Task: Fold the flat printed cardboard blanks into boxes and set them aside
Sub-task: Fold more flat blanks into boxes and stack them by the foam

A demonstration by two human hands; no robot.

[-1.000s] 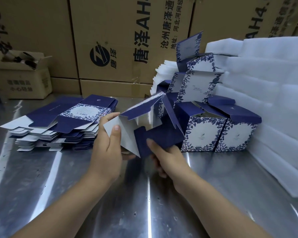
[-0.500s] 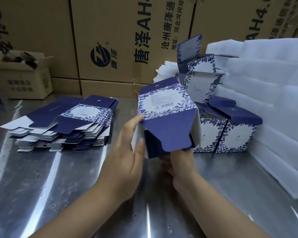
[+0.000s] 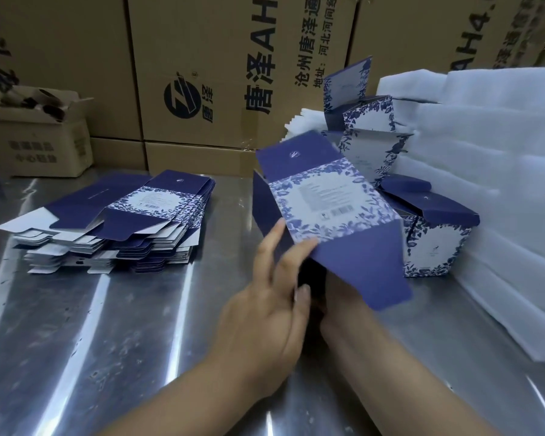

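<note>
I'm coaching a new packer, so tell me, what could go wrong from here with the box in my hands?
The left hand merely touches the half-formed box with straight fingers, so it could slip or spring flat. Its loose bottom flap might crease wrongly. The tilted finished boxes close behind could topple if bumped.

- Our left hand (image 3: 265, 306) points forward from the near-left, fingers straight and slightly spread.
- Our right hand (image 3: 337, 294) lies just right of it, fingers hidden.
</note>
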